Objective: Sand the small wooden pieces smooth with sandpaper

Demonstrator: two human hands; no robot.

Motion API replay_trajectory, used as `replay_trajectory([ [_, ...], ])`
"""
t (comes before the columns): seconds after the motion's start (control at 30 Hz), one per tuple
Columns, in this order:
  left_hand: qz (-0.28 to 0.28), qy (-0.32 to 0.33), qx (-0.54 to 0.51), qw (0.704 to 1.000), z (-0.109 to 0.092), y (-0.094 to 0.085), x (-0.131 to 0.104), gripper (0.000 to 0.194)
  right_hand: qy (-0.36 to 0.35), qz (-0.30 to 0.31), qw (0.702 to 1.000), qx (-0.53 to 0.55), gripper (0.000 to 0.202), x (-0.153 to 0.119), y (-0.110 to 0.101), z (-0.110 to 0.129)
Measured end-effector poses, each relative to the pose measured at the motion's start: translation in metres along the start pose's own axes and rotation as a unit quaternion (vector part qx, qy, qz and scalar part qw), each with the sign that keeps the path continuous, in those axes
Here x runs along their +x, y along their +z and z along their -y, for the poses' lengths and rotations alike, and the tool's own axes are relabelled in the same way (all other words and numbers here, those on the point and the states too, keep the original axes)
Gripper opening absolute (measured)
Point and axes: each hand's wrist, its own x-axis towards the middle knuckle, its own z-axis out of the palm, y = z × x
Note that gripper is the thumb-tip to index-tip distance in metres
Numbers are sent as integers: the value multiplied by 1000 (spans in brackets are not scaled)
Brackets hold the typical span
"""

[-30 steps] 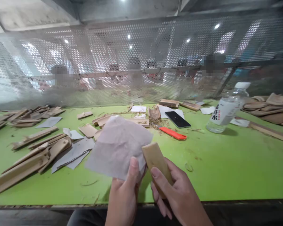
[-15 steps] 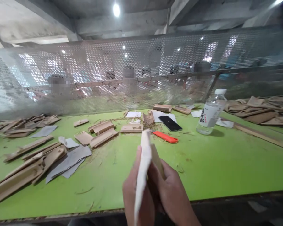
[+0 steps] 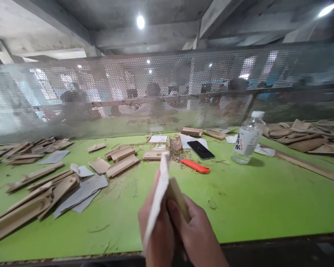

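Observation:
Low in the middle of the view, above the green table (image 3: 239, 207), my hands are close together. My left hand (image 3: 158, 226) is closed around a pale thin piece (image 3: 157, 200), which stands up edge-on; its material is hard to tell. My right hand (image 3: 196, 230) grips a small tan wooden block (image 3: 178, 196), thumb pressed against its near side. The block sits right beside the pale piece; whether they touch is hidden. Beyond my hands lie an orange utility knife (image 3: 195, 165) and a trough-shaped bamboo piece (image 3: 151, 155).
Cut bamboo pieces (image 3: 22, 211) and grey paper sheets (image 3: 83, 189) lie at left. A black phone (image 3: 200, 150) and a water bottle (image 3: 247, 139) stand farther right, near a long strip (image 3: 308, 163) and a heap of pieces (image 3: 303, 135). A perforated screen (image 3: 122, 96) borders the back; people show behind it.
Both hands have shifted slightly left with what they hold. The pale piece leans more, and more of the block shows. The camera view has tilted up a little.

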Motion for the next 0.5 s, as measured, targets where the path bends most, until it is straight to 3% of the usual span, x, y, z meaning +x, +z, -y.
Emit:
replay_trajectory([
  [0.07, -46, -55, 31, 997, -2, -1, -1, 65, 12, 50, 999, 5, 47, -1, 0, 3],
  [0.1, -50, -49, 23, 997, -3, 0, -2, 65, 11, 49, 999, 16, 46, -1, 0, 5],
  [0.2, 12, 70, -66, 995, -1, 5, -8, 61, -7, -26, 998, 55, 41, 0, -2, 7],
  [0.27, 39, 103, -90, 990, 1, 6, -9, 62, -6, -22, 997, 69, 41, 0, -2, 5],
  [0.4, -84, -7, -3, 996, 0, 2, -1, 62, 23, 58, 997, 33, 49, 0, -1, 3],
  [0.43, -99, -13, 11, 995, 0, 2, 1, 60, 22, 47, 998, 23, 50, 0, 0, 3],
  [0.5, -61, 10, 11, 998, 0, 4, 1, 55, 7, -9, 1000, 8, 51, 1, 0, 4],
])
